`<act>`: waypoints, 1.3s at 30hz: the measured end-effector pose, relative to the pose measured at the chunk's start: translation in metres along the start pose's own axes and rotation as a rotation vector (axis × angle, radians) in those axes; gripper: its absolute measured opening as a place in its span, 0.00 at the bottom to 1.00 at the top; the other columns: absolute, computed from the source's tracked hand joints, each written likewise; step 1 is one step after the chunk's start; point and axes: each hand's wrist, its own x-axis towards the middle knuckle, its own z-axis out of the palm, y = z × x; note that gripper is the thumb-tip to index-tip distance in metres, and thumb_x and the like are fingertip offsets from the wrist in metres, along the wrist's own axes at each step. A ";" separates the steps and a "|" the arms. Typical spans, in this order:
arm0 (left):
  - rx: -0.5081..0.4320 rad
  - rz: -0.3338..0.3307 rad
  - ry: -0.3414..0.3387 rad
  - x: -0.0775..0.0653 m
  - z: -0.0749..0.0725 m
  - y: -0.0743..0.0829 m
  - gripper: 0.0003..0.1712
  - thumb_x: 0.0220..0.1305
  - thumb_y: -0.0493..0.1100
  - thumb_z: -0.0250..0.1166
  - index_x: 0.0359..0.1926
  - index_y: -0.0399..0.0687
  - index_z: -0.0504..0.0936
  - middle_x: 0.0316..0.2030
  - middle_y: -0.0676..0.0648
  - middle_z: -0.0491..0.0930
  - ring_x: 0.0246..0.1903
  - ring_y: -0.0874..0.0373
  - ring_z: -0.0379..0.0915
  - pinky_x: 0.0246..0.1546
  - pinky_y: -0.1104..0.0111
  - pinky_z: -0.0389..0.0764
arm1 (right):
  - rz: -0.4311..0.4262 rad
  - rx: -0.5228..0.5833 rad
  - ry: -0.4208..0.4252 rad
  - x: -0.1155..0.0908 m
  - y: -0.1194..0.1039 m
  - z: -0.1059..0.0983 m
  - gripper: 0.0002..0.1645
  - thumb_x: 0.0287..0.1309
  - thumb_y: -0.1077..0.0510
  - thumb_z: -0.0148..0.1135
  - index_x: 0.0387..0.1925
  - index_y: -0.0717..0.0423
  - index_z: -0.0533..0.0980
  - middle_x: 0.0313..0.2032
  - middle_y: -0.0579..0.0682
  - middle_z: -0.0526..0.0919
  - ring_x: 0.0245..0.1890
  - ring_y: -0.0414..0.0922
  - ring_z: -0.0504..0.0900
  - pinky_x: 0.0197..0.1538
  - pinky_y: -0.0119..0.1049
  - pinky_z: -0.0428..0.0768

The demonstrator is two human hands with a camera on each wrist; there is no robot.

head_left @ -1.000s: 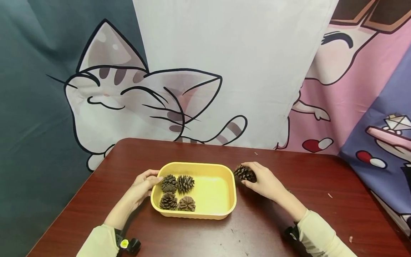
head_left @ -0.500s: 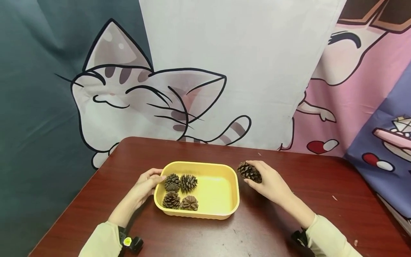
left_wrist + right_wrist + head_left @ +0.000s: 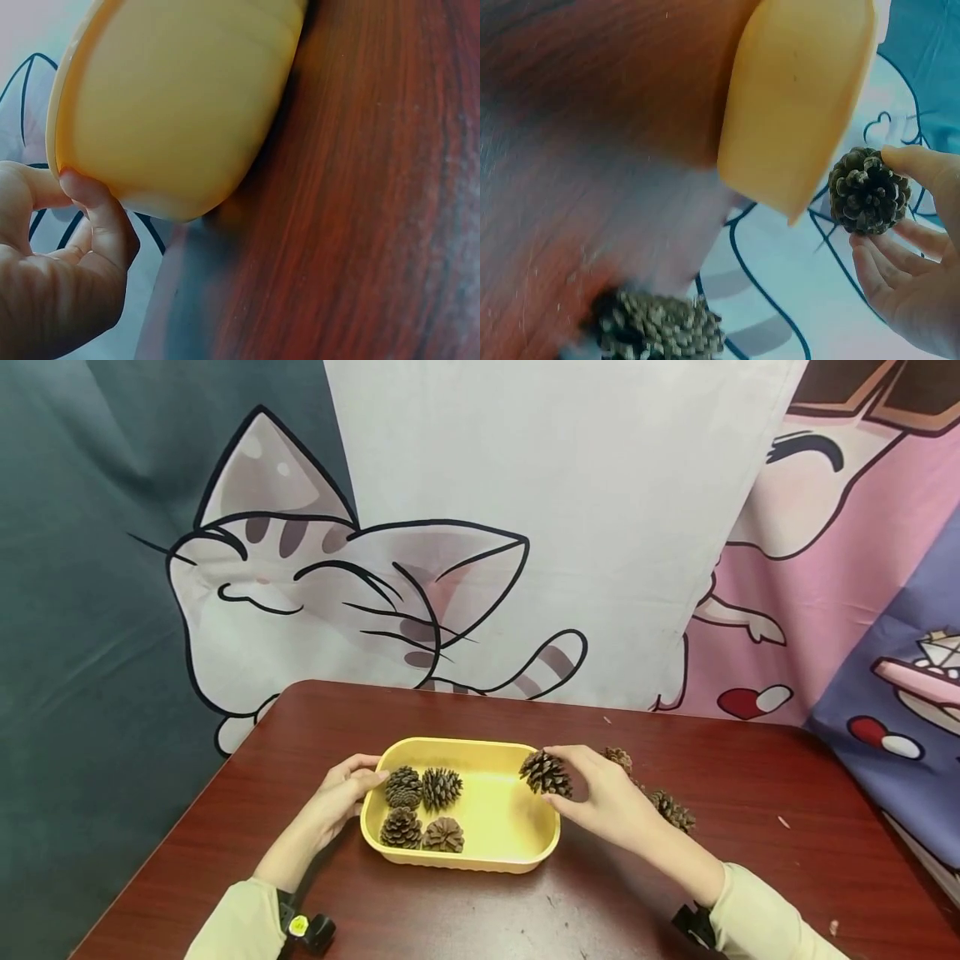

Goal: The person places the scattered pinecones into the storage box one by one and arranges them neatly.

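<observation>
A yellow rectangular bin point(image 3: 461, 862) stands on the table with several pine cones point(image 3: 442, 788) grouped at its left end. At that end my left hand point(image 3: 336, 802) pinches the rim between thumb and fingers; the left wrist view shows the same hand point(image 3: 71, 259) on the bin's edge point(image 3: 180, 112). Above the bin's right end, my right hand point(image 3: 607, 795) holds a pine cone point(image 3: 545, 773) between thumb and fingertips. In the right wrist view this pine cone point(image 3: 868, 191) is raised beyond the bin's rim, gripped from the side.
More pine cones point(image 3: 672, 811) lie on the reddish-brown table point(image 3: 750, 877) to the right, partly hidden by my right forearm. One pine cone point(image 3: 660, 324) shows low in the right wrist view. Behind the table hangs a cartoon-printed cloth point(image 3: 615, 510).
My right hand has carried the pine cone leftward from outside the bin to over its right end, uncovering pine cones on the table. My left hand stays on the rim.
</observation>
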 end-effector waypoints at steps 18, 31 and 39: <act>0.001 0.006 0.003 -0.003 -0.001 0.004 0.25 0.62 0.38 0.59 0.57 0.32 0.63 0.28 0.52 0.77 0.29 0.62 0.76 0.29 0.66 0.81 | -0.080 -0.003 -0.313 0.002 -0.020 0.024 0.29 0.51 0.50 0.66 0.55 0.51 0.72 0.53 0.48 0.77 0.53 0.44 0.75 0.56 0.42 0.74; -0.025 0.001 0.007 -0.003 0.000 0.002 0.25 0.62 0.37 0.60 0.57 0.32 0.63 0.28 0.52 0.78 0.29 0.61 0.78 0.30 0.64 0.82 | -0.148 0.021 -0.482 0.013 -0.028 0.044 0.24 0.57 0.46 0.61 0.55 0.46 0.74 0.51 0.41 0.77 0.53 0.40 0.74 0.57 0.37 0.73; -0.035 0.000 0.011 -0.002 0.001 0.001 0.25 0.62 0.37 0.60 0.57 0.31 0.63 0.28 0.53 0.78 0.29 0.61 0.77 0.31 0.65 0.82 | -0.140 0.057 -0.518 0.017 -0.029 0.049 0.26 0.56 0.46 0.62 0.57 0.46 0.72 0.53 0.41 0.76 0.55 0.40 0.73 0.58 0.39 0.71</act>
